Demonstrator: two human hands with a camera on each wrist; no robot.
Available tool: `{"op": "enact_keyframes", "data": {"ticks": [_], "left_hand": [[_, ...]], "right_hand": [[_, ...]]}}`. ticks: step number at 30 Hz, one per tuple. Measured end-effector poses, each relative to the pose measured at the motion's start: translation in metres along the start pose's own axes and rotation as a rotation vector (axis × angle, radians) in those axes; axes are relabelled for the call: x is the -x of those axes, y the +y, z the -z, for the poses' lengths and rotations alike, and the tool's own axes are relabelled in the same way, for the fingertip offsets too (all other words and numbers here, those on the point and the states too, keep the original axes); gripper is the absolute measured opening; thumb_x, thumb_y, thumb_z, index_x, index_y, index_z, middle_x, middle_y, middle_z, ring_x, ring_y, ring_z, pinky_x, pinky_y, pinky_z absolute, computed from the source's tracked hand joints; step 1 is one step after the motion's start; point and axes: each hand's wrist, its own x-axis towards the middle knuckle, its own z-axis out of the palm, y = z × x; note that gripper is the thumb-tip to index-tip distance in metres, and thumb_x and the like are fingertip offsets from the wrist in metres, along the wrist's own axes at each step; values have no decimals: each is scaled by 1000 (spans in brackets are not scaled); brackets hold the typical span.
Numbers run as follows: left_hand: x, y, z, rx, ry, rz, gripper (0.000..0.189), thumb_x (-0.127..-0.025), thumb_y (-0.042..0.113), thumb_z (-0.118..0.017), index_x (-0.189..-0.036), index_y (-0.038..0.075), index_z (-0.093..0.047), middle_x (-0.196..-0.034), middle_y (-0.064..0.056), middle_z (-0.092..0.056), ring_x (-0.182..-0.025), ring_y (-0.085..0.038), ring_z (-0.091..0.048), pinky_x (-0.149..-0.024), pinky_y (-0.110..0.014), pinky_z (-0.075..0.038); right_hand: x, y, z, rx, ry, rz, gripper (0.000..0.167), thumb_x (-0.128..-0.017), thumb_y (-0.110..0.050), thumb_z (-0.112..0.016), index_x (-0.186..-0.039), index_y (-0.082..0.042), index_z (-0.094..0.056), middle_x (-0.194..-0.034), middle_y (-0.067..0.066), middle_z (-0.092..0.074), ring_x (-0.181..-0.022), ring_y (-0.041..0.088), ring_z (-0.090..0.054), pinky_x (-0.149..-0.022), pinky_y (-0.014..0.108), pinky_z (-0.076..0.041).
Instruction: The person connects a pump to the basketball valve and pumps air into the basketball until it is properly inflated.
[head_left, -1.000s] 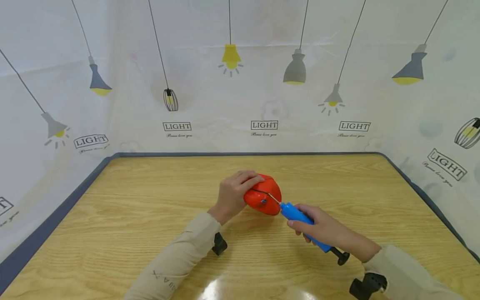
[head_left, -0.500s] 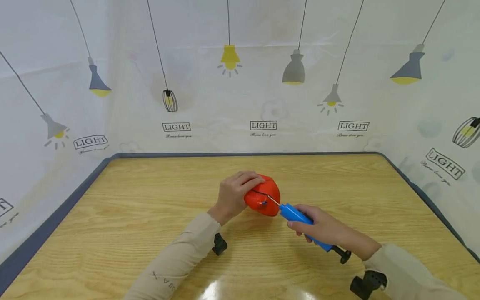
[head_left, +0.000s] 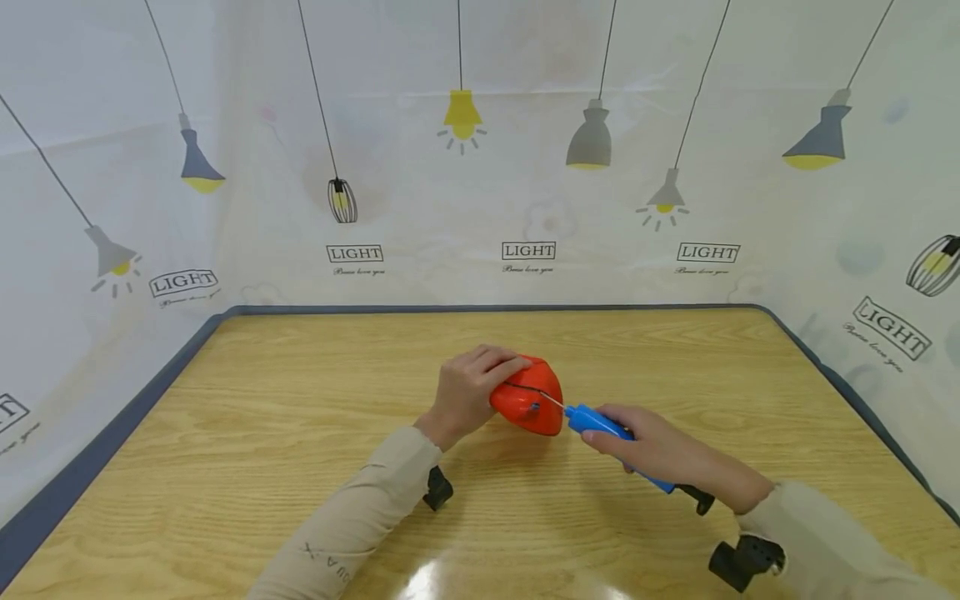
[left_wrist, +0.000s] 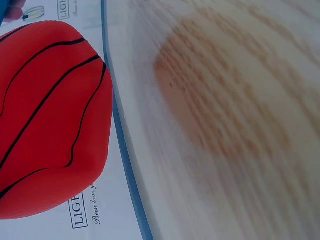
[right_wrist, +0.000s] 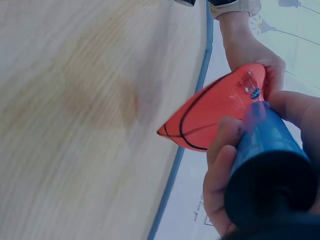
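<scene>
A slack, partly flattened red ball with black lines [head_left: 546, 422] is held above the table in the head view. My left hand [head_left: 467, 390] grips its left side, fingers over the top. My right hand [head_left: 656, 442] is wrapped round a blue hand pump [head_left: 596, 423], tilted with its black handle [head_left: 702, 500] toward me. The pump's thin needle [head_left: 553, 402] reaches the ball's surface; how deep it sits cannot be told. The left wrist view shows the creased ball [left_wrist: 55, 120] close up. In the right wrist view, the pump [right_wrist: 272, 130] hides the needle.
The wood-grain table [head_left: 300, 358] spreads under both hands. A pale curtain printed with lamps [head_left: 420, 200] stands round its back and sides. Black wrist cameras [head_left: 746, 563] hang below both sleeves.
My right hand and the pump have shifted slightly right, and the black handle shows less. The ball has moved a little down and right with my left hand still gripping it.
</scene>
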Motion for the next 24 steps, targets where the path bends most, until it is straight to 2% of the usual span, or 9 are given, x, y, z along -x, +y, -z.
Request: {"op": "enact_keyframes", "data": {"ticks": [12,17,24], "left_hand": [[1,-1,0,-10,24,-47,30,-68,6,-72,-96,14,-66,-88,-1,-64,-78,-16,-60,-68,-28,-50],[2,0,-1,0,33,-75,29,-69,6,-71,-96,14,-67,-87,-1,-62,-75,-15,-59,-68,-26,-50],[2,1,-1,39,19,-100,29,-70,4,-71,-97,13,-66,-88,-2,-61,-77,-15,-59,-72,-26,-50]], "right_hand": [[2,-3,9,85,-20,43,36,-89,-30,-51,-107,2,-52,-73,4,-48,-54,13,-47,-48,28,-43],[3,-3,11,132,-9,36,43,-88,-32,-52,-112,3,-52,-81,4,-54,-58,14,-50,-51,29,-45],[5,-6,12,304,60,-6,52,-84,-39,-56,-115,2,-53,-101,10,-59,-77,16,-54,-66,34,-48]]}}
